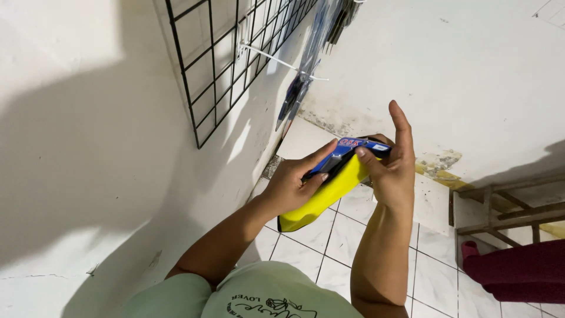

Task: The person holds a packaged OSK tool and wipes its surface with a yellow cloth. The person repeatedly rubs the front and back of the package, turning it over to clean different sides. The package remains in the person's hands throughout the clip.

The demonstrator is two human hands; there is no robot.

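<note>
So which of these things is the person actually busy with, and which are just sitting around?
In hand:
- yellow-and-blue flat package, held between the left hand and right hand

Just about:
- black wire grid on the wall
- white hook with hanging packets
- wooden frame
- dark red cloth
- tiled floor

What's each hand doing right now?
Left hand: closed on the yellow and blue packet.
Right hand: gripping the packet's top, index finger raised.

yellow package (321,197): lower edge hidden behind left hand (291,188)
blue card top (347,150): partly covered by right hand (391,171) thumb
hanging packs (297,94): blurred, kind unclear
wooden frame (506,209): cut off at right edge
</note>
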